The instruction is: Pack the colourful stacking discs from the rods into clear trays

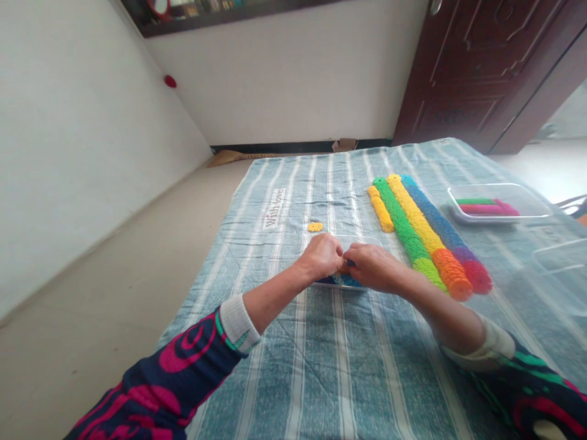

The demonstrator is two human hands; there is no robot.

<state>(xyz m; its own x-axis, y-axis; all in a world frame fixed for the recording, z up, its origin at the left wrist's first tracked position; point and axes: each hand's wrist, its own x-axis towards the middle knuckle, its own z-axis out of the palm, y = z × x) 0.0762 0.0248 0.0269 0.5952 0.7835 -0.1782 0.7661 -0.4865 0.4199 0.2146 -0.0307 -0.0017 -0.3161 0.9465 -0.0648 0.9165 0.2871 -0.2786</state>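
Observation:
My left hand (323,255) and my right hand (372,266) meet over a clear plastic box (339,288). The fingers of both are closed in a pinch, almost touching each other. A small orange-yellow bit shows between the fingertips, but I cannot make out which hand holds it. Blue plastic pieces (351,280) lie in the box, partly covered by my hands. Just beyond the box, a yellow notched disc (315,227) rests flat on the cloth.
Long rows of stacked discs, green (400,220), yellow (413,214) and blue (433,214), lie to the right beside a short yellow stack (380,209). Farther right, a clear box (534,211) holds pink and green stacks. A striped cloth (257,366) covers the table.

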